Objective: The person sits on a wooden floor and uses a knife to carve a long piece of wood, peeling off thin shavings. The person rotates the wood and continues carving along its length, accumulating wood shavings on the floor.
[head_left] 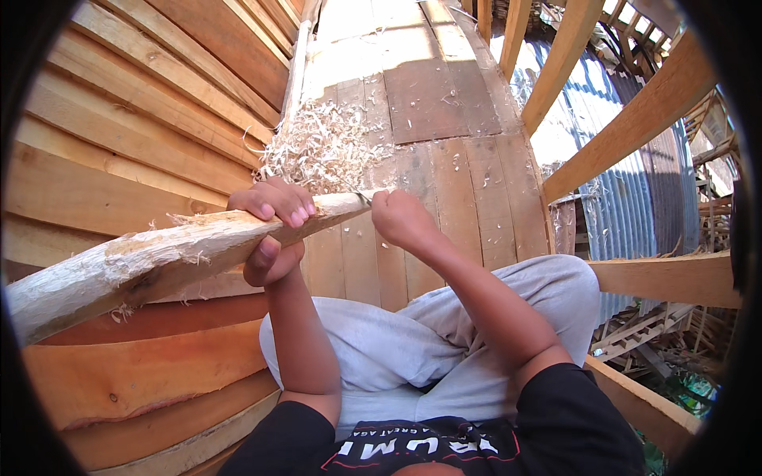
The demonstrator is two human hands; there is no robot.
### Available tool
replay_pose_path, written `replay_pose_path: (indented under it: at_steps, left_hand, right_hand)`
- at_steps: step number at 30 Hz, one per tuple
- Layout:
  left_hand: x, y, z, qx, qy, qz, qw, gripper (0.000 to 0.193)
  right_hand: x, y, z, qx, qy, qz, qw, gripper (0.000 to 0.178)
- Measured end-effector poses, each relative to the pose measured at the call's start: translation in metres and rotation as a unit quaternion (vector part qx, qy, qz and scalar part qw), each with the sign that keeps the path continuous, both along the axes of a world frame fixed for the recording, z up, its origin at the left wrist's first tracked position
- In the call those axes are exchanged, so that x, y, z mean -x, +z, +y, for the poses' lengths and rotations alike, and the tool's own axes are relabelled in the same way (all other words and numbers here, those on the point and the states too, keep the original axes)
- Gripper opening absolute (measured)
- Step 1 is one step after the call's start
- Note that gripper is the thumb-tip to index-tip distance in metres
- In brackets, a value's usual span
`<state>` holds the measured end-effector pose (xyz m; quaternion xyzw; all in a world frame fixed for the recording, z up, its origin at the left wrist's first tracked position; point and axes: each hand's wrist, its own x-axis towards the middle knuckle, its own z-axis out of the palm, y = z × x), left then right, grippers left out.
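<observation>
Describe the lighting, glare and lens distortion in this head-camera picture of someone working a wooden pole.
Head view: hard sunlight bleaches the far floor planks and shavings; the pole and left hand are sharp; fisheye bends the wall boards; black vignette rings the corners.

Bare forearms, no sleeves past elbows; black short-sleeved shirt (444, 448) with white lettering across chest; light grey trousers (413, 349), creased.
</observation>
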<state>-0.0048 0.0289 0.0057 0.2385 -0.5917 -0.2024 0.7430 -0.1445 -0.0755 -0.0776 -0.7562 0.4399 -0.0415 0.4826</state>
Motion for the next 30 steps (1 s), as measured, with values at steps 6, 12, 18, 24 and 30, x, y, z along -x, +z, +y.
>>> replay_pose_path:
  at_steps: [6,12,18,24,30]
  left_hand:
    - [0.003,0.001,-0.012,-0.002,-0.026,0.018,1.0,0.03]
    - [-0.017,-0.008,0.007,0.005,-0.054,0.013,0.998,0.031]
    - [-0.01,-0.003,-0.007,0.014,-0.076,0.025,0.997,0.031]
    - [-0.019,-0.007,0.003,0.008,-0.069,0.021,0.997,0.031]
    - [-0.02,-0.007,-0.005,0.008,-0.115,0.032,0.993,0.032]
  right_hand:
    - [0.01,-0.079,-0.031,-0.044,-0.067,-0.011,0.997,0.053]
    - [0.0,0.032,0.006,0.0,0.039,-0.004,0.999,0.052]
    - [0.016,-0.09,-0.04,0.096,0.057,0.018,0.994,0.048]
    - [-0.004,0.005,-0.002,-0.003,0.039,0.016,0.999,0.043]
    - [0.015,-0.066,-0.03,-0.012,-0.013,0.021,1.0,0.054]
